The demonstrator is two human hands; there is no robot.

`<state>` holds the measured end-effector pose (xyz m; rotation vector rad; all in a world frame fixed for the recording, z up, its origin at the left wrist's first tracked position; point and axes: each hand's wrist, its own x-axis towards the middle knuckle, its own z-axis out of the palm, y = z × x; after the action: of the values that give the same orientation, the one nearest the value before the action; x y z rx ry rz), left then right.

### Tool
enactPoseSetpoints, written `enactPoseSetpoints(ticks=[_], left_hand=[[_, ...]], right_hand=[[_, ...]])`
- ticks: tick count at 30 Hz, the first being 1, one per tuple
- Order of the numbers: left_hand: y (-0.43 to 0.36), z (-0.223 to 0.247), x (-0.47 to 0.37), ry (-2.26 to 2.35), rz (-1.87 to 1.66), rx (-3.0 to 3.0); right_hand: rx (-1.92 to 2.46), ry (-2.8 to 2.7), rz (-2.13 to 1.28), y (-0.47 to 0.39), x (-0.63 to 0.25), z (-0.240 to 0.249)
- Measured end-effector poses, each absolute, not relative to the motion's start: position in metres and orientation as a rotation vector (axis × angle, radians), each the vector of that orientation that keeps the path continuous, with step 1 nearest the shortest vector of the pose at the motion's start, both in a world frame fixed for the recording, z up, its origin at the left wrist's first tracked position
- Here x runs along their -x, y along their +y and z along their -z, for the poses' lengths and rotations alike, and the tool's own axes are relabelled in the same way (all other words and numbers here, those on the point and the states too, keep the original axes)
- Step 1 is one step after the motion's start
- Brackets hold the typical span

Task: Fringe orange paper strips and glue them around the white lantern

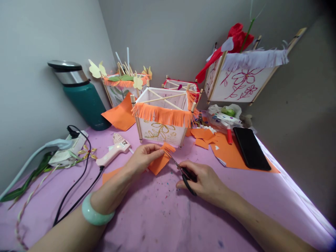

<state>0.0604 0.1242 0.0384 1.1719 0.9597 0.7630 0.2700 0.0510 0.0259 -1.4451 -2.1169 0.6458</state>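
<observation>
One fringed orange paper piece (159, 164) sits at the fingertips of the left hand (145, 155), pinched by the thumb; right hand (206, 179) grips black-handled metal scissors (180, 167), blades at the paper's fringe.

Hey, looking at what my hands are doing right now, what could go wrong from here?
The blades of the scissors in your right hand sit very close to your left hand, so a slip might nick it. The fringed orange paper is small, so an overlong cut could sever a piece. The glue gun lies beside your left forearm, which could knock it.
</observation>
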Motion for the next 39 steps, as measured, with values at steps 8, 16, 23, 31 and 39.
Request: enactPoseSetpoints(ticks=[8,16,23,31,39], left_hand=[[0.1248,-0.0381,-0.0592,0.985,-0.748,-1.174],[0.1258,-0.0355,-0.0585,0.965,-0.742,-1.163],[0.1259,-0.0367,-0.0588,1.006,-0.726,-1.216],[0.1218,-0.0417,-0.0627,0.982,-0.717,-1.241],[0.1213,-0.0423,-0.0618,0.977,-0.701,-1.24]], right_hand=[[1.447,-2.117,-0.633,0.0531,-0.2706,-0.0221],[1.444,-2.131,-0.567,0.0549,-0.2735,-0.0168],[1.463,-2.142,-0.536,0.0533,-0.2719,-0.02],[1.462,-2.132,-0.543,0.0518,-0.2704,-0.0225],[1.441,-2.139,-0.553,0.0522,-0.271,-0.0216]])
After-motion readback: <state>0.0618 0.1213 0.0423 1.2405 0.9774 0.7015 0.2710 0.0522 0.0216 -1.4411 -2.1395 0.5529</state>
